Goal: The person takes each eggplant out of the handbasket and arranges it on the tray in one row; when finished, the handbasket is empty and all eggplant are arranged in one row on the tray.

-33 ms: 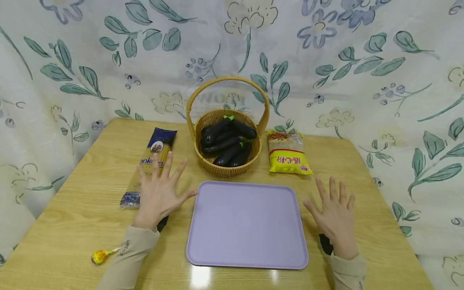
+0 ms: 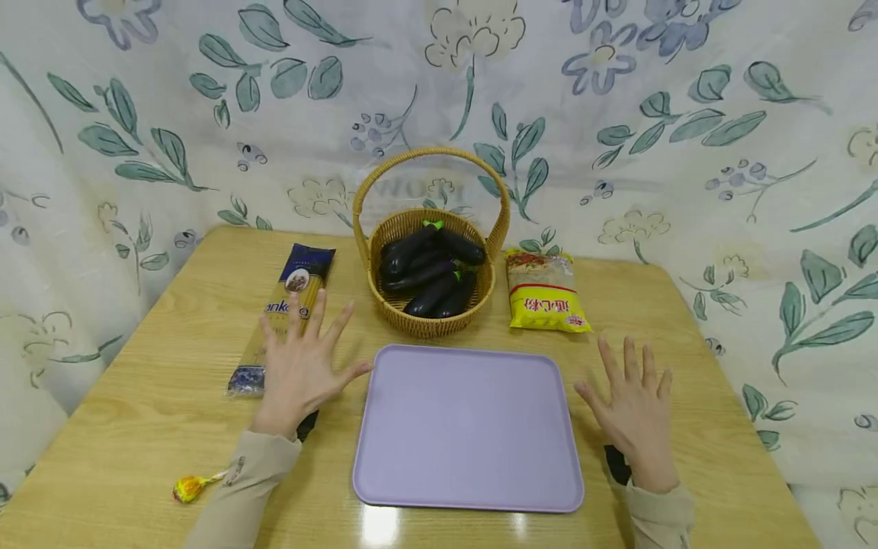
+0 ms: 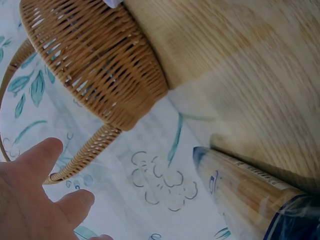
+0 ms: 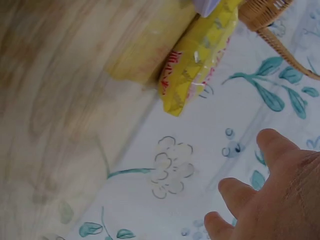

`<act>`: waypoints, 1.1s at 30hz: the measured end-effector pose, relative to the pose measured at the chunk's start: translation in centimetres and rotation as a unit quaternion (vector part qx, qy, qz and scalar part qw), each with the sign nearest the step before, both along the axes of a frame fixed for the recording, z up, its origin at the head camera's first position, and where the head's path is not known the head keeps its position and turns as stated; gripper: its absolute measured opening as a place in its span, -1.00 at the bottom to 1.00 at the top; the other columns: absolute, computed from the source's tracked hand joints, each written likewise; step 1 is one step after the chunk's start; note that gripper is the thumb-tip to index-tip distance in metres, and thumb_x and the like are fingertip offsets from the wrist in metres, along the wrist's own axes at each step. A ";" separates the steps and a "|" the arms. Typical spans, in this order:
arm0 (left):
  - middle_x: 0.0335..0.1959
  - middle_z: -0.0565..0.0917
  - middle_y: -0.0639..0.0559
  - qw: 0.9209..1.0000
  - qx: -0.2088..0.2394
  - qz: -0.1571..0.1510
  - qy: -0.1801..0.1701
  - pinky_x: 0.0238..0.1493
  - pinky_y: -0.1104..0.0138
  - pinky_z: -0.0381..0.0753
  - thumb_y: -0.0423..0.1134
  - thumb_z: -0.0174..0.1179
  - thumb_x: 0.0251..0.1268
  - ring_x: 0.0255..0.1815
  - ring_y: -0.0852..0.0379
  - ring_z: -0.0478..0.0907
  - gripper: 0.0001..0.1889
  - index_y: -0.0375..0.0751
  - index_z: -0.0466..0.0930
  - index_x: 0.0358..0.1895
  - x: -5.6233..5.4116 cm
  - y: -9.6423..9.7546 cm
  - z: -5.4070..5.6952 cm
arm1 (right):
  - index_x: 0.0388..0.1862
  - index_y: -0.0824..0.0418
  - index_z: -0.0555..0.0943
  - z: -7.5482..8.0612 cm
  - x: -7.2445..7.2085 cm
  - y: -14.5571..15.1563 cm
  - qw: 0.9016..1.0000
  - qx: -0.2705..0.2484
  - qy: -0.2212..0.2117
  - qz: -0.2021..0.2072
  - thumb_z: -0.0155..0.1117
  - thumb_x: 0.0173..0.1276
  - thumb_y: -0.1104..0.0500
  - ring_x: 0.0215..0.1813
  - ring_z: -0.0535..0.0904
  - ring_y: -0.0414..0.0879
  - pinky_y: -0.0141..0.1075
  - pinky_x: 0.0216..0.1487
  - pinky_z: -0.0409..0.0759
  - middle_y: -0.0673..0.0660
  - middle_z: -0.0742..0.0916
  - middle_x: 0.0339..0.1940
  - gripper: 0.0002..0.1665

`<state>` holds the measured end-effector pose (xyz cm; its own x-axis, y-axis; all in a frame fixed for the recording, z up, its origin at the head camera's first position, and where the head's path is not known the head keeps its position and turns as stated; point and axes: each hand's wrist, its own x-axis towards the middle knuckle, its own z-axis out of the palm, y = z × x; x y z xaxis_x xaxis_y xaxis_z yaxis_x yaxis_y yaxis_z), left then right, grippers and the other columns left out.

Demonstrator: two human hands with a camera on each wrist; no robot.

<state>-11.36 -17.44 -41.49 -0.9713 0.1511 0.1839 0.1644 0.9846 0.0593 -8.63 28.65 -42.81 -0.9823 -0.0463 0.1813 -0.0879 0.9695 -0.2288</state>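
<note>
With fingers spread wide, my left hand (image 2: 302, 374) is over the lower part of a long pack of spaghetti (image 2: 309, 263), hiding some of it. My right hand (image 2: 634, 415), its fingers also spread, is to the right of a lilac tray (image 2: 469, 427) and holds nothing. The tray lies between both hands. Behind it stands a wicker basket (image 2: 427, 328) with a tall handle, holding several dark eggplants (image 2: 411, 255). A yellow bag of dry noodles (image 2: 549, 301) lies right of the basket; the right wrist view shows its side too.
A wrapped lollipop (image 2: 188, 488) lies at the front left, close to my left sleeve (image 2: 236, 488). A floral curtain (image 2: 425, 84) hangs behind the wooden table (image 2: 165, 366). Black straps show at both wrists.
</note>
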 end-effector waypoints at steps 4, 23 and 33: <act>0.60 -0.14 -0.16 1.000 0.006 0.002 0.009 0.35 -0.43 -0.44 0.51 0.00 0.10 0.56 -0.33 -0.44 -0.03 0.19 -0.01 0.56 -0.4 0.0 0.2 | 0.60 -0.06 -0.03 0.0 -0.4 0.3 1.000 -0.012 0.007 -0.005 -0.07 0.41 -0.37 0.58 -0.21 0.39 0.47 0.38 -0.26 0.38 0.04 0.58 -0.08; 0.59 -0.04 -0.19 0.949 0.303 -0.089 -0.018 0.47 -0.18 0.04 0.38 -0.21 0.39 0.55 -0.28 -0.01 -0.09 -0.17 -0.16 0.57 -0.9 2.0 -0.4 | 0.51 0.17 0.21 1.3 0.3 -0.1 0.989 -0.131 0.068 -0.022 0.10 0.46 -0.07 0.25 0.35 0.42 0.37 0.05 0.36 0.45 0.44 0.33 -0.26; 0.59 -0.09 -0.21 0.912 0.389 -0.106 -0.079 0.48 -0.23 -0.07 0.28 -0.20 0.46 0.58 -0.28 -0.12 -0.17 -0.12 -0.21 0.58 -2.5 2.9 -0.2 | 0.35 0.35 0.41 0.7 -1.2 -1.9 0.957 -0.258 0.127 0.037 0.15 0.41 0.26 0.14 0.49 0.06 -0.53 0.05 0.36 0.36 0.58 0.24 -0.46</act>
